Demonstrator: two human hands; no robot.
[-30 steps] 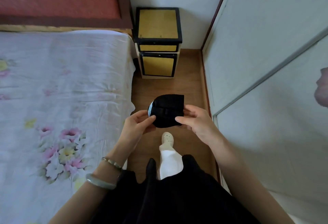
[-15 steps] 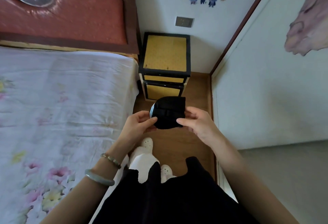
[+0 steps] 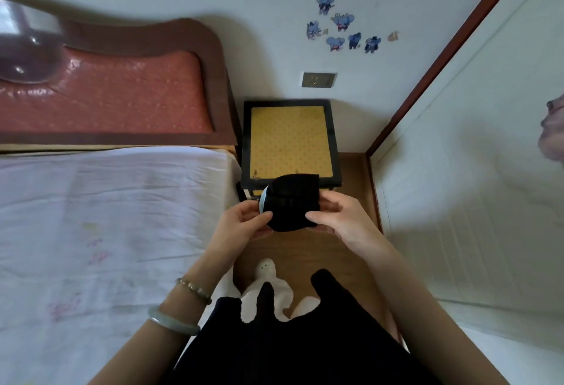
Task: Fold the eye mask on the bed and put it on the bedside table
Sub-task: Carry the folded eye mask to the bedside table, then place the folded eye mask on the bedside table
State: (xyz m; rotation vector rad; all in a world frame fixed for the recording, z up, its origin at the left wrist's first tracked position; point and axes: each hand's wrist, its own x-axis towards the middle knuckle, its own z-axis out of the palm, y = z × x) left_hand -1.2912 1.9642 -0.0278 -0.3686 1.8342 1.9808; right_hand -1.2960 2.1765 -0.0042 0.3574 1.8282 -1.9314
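The black eye mask (image 3: 291,201) is folded into a compact half, with a pale lining edge showing on its left side. Both hands hold it in the air in front of me. My left hand (image 3: 244,222) pinches its left edge and my right hand (image 3: 341,216) pinches its right edge. The mask hangs just over the near edge of the bedside table (image 3: 290,140), a black-framed cabinet with a yellow top. The bed (image 3: 106,216), covered with a pale flowered sheet, lies to my left.
A red padded headboard (image 3: 122,91) stands behind the bed. A white wardrobe door (image 3: 473,171) closes in the right side. A narrow strip of wooden floor (image 3: 305,250) runs between bed and wardrobe, with my feet (image 3: 265,268) on it. A wall socket (image 3: 318,80) sits above the table.
I have walked forward along the floor strip. The bedside table is now much closer, and the held mask has moved from over the floor to over the table's near edge.
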